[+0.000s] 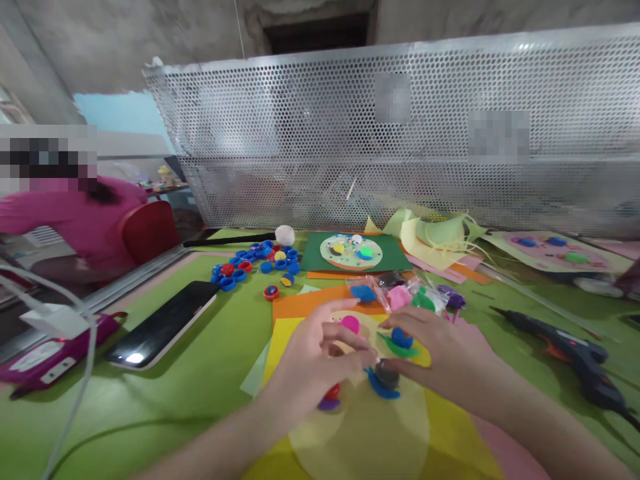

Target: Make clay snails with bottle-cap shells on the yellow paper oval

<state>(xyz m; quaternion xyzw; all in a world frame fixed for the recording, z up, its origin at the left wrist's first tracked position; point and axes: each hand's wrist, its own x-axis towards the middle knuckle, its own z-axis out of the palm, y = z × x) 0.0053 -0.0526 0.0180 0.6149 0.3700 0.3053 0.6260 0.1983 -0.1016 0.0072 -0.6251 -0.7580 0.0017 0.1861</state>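
Observation:
Below my hands lies a pale yellow paper oval (370,433) on yellow sheets, bearing small modelling-clay shapes. A black clay ball on a curved blue strip (384,387) sits between my hands. My left hand (320,360) is curled, thumb and fingertips closed together just left of it; whatever they pinch is too small to make out. My right hand (440,343) has thumb and fingers apart, the thumb by the black ball. Near its fingertips is a blue ball on a green strip (400,341). A pink ball (350,325) and a red-and-purple shape (330,397) lie partly behind my left hand.
Bagged clay lumps (400,297) lie behind the oval. A decorated disc (345,253) rests on green card farther back. Blue bottle caps (265,250), a phone (165,327) and a power strip (60,360) are leftward; a glue gun (565,347) is rightward. Perforated metal screens the back.

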